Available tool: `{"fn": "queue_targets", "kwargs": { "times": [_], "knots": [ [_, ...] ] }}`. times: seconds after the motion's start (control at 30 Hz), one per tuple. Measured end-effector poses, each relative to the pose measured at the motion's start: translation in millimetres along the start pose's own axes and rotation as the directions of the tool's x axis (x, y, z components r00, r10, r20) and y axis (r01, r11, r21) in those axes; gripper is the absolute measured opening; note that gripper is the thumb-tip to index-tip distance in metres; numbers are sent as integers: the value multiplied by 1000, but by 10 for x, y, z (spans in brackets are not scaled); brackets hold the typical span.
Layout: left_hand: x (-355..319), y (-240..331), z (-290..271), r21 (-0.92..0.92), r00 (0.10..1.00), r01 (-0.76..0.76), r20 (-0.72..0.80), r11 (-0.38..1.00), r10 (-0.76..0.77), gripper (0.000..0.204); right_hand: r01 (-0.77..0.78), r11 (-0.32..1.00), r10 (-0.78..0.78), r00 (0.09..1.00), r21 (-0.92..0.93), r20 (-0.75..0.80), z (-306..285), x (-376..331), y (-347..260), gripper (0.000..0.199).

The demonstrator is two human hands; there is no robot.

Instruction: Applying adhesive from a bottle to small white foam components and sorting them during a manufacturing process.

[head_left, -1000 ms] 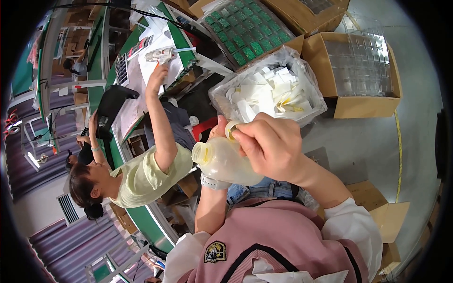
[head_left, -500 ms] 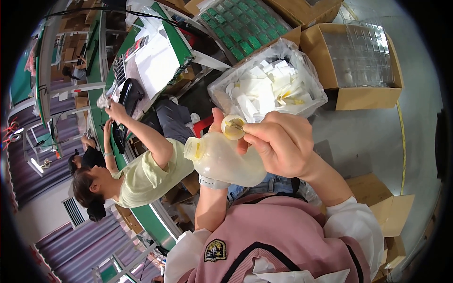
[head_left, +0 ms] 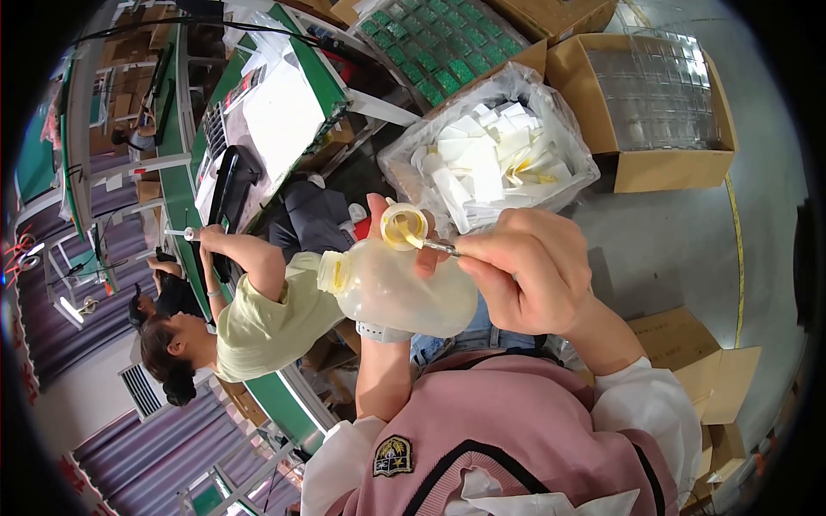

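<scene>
A translucent, cloudy plastic bottle (head_left: 404,292) lies tilted in front of my left wrist, its open neck to the left. My left hand (head_left: 428,261) is closed around the bottle and a round whitish cap (head_left: 403,225), mostly hidden behind them; its thumb shows beside the cap. Yellowish residue marks the cap's inside and the bottle neck. My right hand (head_left: 538,271) pinches a slim brush-like tool (head_left: 441,248) with a silver shaft. Its pale yellow tip reaches into the cap.
Beyond my hands stands a plastic-lined bin (head_left: 572,185) of white pieces. Cardboard boxes (head_left: 671,169) and a tray of green parts (head_left: 447,82) lie farther off. At left, a person in a light green shirt (head_left: 280,322) works at a green-edged bench (head_left: 331,95).
My right hand has drawn back slightly right and down, showing more of the brush-like tool. The bottle and cap have shifted a little left. The person at left has moved their hands.
</scene>
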State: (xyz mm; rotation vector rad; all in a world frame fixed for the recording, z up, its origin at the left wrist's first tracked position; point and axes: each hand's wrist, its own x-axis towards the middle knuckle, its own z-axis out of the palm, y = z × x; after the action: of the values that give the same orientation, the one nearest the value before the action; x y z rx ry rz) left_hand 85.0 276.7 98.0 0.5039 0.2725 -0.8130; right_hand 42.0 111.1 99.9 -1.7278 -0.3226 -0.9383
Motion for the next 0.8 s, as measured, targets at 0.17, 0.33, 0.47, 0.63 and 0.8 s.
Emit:
{"fn": "queue_targets", "kwargs": {
  "times": [0.17,0.33,0.47,0.63,0.8],
  "knots": [
    [5,20,-11,80,997,-72,28,994,70,61,-22,1000,21,1000,7,12,-53,21,-51,14],
    [24,36,19,57,996,-54,69,997,50,57,-96,995,97,994,10,-54,-75,-6,-65,18],
    [36,44,-9,55,996,-51,78,997,47,56,-145,989,146,988,33,-44,-123,8,-83,17],
    [63,29,-35,93,982,-182,-34,979,186,53,-203,969,219,969,140,-112,-154,3,-11,9],
    [109,182,-376,88,999,-27,-25,996,30,45,-398,904,416,902,156,-112,-188,-96,139,7]
  ]
}}
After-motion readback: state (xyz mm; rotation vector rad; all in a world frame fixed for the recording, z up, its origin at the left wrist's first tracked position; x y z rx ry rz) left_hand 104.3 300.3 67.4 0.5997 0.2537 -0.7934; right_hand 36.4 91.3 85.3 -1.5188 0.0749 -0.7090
